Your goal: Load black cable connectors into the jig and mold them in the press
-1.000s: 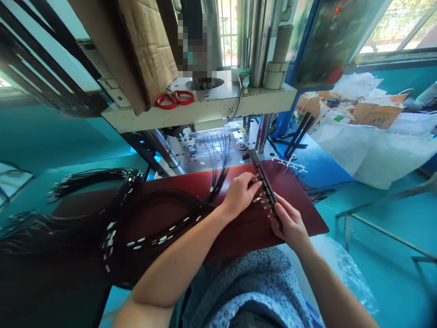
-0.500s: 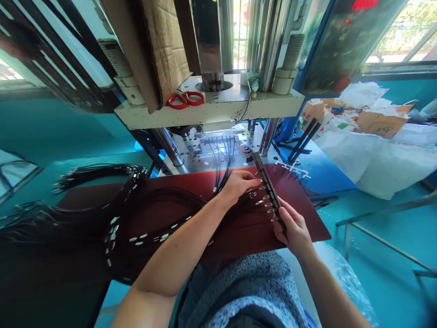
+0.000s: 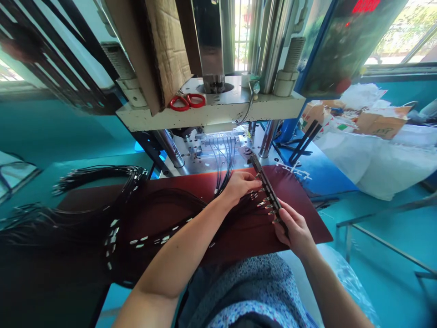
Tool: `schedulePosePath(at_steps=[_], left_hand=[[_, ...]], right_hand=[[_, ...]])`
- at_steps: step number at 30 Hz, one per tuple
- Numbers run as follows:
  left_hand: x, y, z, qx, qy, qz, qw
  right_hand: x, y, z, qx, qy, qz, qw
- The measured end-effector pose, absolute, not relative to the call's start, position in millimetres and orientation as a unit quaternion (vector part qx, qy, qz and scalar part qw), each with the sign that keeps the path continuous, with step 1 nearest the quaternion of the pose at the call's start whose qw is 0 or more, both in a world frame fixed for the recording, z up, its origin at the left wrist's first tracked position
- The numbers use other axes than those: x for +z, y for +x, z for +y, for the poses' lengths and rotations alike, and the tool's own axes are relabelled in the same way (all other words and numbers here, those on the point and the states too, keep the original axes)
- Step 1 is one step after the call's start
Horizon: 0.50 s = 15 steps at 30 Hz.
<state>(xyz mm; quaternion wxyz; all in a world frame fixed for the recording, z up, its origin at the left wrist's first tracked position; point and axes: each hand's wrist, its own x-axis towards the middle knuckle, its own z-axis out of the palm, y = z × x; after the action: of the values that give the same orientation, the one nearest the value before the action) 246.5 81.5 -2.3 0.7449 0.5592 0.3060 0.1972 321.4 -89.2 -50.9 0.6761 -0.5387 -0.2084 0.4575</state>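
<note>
My right hand (image 3: 294, 226) is closed round the near end of a long dark metal bar (image 3: 268, 189), which is held tilted above the red-brown board (image 3: 307, 223). Along the bar's left side sits a row of small metal cable connectors (image 3: 264, 203). My left hand (image 3: 241, 186) pinches a cable connector at the bar's upper left edge; the fingers partly hide it. Black cables run from the connectors to the left, under my left forearm. Behind my left hand, several thin cables (image 3: 223, 168) lead into a metal mould (image 3: 220, 142) on the press bed.
A press plate (image 3: 218, 111) spans above the mould, with red-handled scissors (image 3: 187, 102) and cardboard (image 3: 169, 54) on it. Bundled black cables (image 3: 126, 182) with white tags lie at left. White plastic scraps (image 3: 294, 170) rest at the board's right edge, near dark tongs (image 3: 303, 141). White sacks (image 3: 368, 155) stand at right.
The bar has turned slightly, its far end shifting a little to the left. My left fingers stay at its upper part, and my right hand keeps its hold.
</note>
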Motion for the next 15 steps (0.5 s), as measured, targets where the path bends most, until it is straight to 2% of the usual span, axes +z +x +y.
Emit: schedulePosePath(at_steps=[7,12,15], left_hand=[[-4,244,88,0.217,0.622,0.239,0.713],[7,232,97,0.23,0.684,0.25,0.645],[10,232,95,0.203,0.691,0.249,0.648]], right_hand=[[-52,320,-90,0.452,-0.539,-0.197,0.683],[-53,322,-91,0.461,-0.523,-0.183,0.693],[-51,321,-92,0.46,-0.523,-0.173,0.696]])
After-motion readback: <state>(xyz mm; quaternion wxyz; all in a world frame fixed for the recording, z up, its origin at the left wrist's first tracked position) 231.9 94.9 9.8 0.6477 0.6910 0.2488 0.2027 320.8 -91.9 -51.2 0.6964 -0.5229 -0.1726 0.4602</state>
